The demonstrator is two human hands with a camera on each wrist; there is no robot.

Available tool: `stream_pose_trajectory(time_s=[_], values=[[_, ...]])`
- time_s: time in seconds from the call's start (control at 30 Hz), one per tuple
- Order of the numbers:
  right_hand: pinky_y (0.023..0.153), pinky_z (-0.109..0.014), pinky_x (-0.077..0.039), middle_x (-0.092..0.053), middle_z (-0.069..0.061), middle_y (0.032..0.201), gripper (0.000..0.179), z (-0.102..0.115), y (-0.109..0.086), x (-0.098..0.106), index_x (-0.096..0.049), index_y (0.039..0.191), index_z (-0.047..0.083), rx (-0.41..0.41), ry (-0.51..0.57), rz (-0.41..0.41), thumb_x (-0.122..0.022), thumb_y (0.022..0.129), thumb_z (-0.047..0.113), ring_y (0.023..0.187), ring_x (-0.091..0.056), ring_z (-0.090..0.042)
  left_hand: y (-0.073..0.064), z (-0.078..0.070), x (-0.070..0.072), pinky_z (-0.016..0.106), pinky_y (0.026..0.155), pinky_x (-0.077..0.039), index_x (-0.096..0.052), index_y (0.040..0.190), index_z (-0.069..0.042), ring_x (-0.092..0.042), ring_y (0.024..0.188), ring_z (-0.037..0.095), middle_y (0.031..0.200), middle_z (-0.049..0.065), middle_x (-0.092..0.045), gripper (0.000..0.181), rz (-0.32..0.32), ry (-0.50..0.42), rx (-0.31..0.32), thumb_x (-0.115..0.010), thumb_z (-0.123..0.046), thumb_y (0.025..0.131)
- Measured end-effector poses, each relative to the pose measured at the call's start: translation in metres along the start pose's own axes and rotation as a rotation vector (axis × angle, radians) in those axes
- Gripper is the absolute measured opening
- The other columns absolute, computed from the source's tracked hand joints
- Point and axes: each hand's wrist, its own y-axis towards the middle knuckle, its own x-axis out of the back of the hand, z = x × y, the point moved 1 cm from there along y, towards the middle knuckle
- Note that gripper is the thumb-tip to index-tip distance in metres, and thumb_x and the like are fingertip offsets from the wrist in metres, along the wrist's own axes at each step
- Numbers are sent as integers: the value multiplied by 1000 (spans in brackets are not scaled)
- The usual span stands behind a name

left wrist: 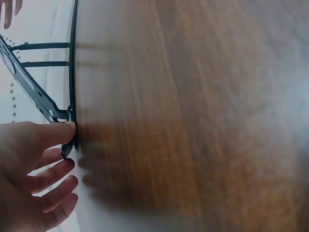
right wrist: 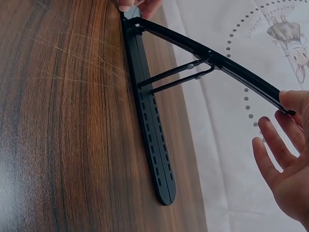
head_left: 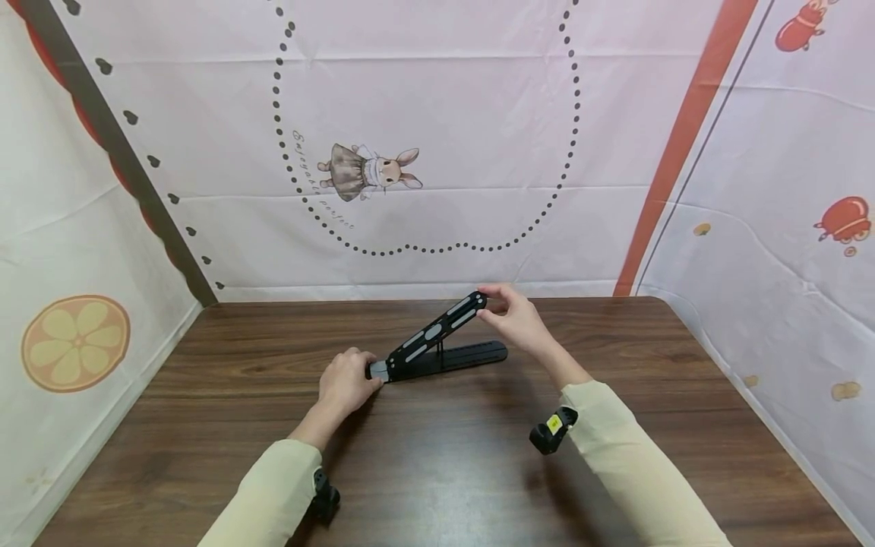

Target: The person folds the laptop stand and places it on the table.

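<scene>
Stand: black, hinged, on the far part of the brown table — base flat, upper bar tilted up to the right, two struts between.
Left hand: mine, gripping the hinge end.
Right hand: apart from my left — pinching the bar's raised tip.

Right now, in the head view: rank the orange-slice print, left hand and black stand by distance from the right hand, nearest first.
1. Black stand: touching; the right hand pinches its raised end.
2. Left hand: to the left, at the stand's hinged end.
3. Orange-slice print: far left, well past the left hand.
</scene>
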Motion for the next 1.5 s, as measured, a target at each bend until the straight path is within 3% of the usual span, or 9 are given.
stream_pose_trajectory(time_s=[0.47, 0.93, 1.2, 1.5], values=[[72, -33, -53, -55, -8, 126, 41, 2, 6, -14, -54, 123, 11, 17, -30, -29, -66, 85, 15, 98, -62, -24, 4, 12, 4, 42, 70, -49, -66, 111, -11, -58, 90, 28, 107, 10, -62, 38, -6, -1, 41, -74, -24, 76], [69, -32, -52, -62, -6, 115, 38, 9, 4, -23, -55, 119, 13, 11, -45, -20, -68, 83, 18, 94, -63, -19, 9, 23, 5, 45, 72, -49, -66, 113, -12, -58, 94, 31, 105, 9, -63, 36, -36, 13, 81, -72, -20, 78], [70, -31, -52, -57, -4, 124, 37, 9, 3, -21, -53, 121, 14, 26, -76, -11, -64, 86, 20, 96, -63, -18, 15, 24, 4, 45, 74, -49, -64, 115, -12, -58, 99, 31, 108, 10, -63, 37, -23, 24, 68, -71, -18, 79], [69, -32, -52, -57, -5, 124, 37, 8, 4, -20, -53, 121, 14, 37, -83, -15, -63, 87, 21, 97, -62, -19, 24, 25, 4, 45, 77, -49, -64, 116, -14, -57, 104, 31, 110, 8, -63, 38, -2, 31, 72, -70, -19, 79]])
